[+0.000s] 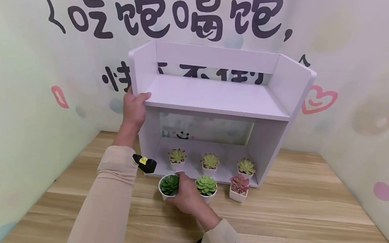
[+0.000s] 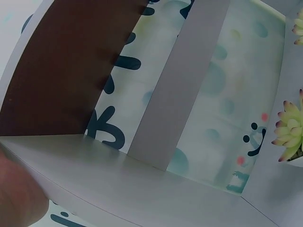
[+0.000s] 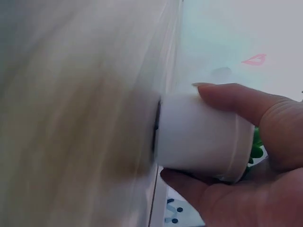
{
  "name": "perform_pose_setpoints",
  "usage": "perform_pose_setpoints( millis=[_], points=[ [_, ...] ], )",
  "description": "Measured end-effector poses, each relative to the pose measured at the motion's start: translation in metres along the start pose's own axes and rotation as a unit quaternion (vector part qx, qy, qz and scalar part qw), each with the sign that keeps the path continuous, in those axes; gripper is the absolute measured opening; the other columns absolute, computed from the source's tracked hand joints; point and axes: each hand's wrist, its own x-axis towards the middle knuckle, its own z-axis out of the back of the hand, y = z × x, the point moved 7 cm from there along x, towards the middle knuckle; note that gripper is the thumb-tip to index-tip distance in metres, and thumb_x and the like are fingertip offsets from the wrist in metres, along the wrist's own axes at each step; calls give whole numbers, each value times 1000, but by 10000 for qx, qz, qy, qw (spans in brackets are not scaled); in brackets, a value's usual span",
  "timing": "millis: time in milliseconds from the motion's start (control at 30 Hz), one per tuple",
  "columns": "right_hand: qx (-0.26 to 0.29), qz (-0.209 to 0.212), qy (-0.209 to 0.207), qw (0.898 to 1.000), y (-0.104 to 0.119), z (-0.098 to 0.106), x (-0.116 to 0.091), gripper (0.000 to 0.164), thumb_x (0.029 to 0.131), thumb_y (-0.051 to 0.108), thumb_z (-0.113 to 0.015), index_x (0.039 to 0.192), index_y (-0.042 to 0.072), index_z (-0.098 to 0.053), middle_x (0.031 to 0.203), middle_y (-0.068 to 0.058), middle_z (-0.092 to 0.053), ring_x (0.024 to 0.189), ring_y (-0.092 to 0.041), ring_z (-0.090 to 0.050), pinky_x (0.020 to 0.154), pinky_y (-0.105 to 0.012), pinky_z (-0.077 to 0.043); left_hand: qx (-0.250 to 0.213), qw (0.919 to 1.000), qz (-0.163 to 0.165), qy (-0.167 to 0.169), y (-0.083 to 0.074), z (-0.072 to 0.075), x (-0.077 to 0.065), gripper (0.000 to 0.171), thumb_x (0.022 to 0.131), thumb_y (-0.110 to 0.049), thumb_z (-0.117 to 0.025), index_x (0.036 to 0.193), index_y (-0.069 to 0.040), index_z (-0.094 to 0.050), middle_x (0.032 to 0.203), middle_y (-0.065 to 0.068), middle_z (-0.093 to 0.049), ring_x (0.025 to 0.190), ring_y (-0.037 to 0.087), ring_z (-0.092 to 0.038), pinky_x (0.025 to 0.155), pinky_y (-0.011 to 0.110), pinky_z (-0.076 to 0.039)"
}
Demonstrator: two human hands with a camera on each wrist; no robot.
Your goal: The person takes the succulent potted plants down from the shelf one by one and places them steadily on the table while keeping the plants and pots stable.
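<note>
My left hand grips the left side panel of a white two-tier shelf, its thumb lying over the front corner of the upper board. In the left wrist view only part of that hand shows at the panel's edge. My right hand holds a dark green succulent in a round white pot, in front of the shelf's left end. The right wrist view shows thumb and fingers on opposite sides of the white pot, its base close to the table. A light green succulent stands just beyond this hand.
Three small yellow-green succulents in white pots stand on the lower board. A red succulent in a square pot is at the shelf's right front. The wooden table meets a printed wall backdrop behind and at both sides.
</note>
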Motion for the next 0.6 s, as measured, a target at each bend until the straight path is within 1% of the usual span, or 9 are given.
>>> perform_pose_setpoints(
  millis=[167,333,433,600],
  points=[
    [-52,-71,33,10000,-3,-4,0,78,73,14,-88,136,-5,-46,123,-19,-64,117,-32,-61,101,-47,-51,107,9999,92,-16,1,0,-1,59,100,-17,-44,157,-8,-30,162,10,-37,148,26,-34,126,47,-23],
    [-48,-191,26,9998,-6,-4,2,79,74,14,-88,137,-5,-45,124,-20,-64,117,-32,-61,101,-47,-51,49,10000,57,10,-1,-1,-2,59,100,-16,-44,156,-6,-31,161,11,-38,148,26,-34,126,45,-22],
    [10,-239,22,9997,-7,-4,2,81,74,13,-88,139,-6,-44,125,-20,-63,119,-32,-60,102,-47,-51,86,9999,45,-38,-1,-1,-1,58,100,-15,-45,156,-5,-33,160,12,-39,147,26,-36,126,44,-23],
    [56,-280,-35,9996,-4,-3,0,92,72,14,-88,147,-6,-38,135,-23,-58,123,-33,-58,103,-47,-50,139,9998,15,-111,-1,-1,0,58,99,-14,-46,155,-3,-34,159,13,-41,146,26,-38,125,43,-24]
  ],
)
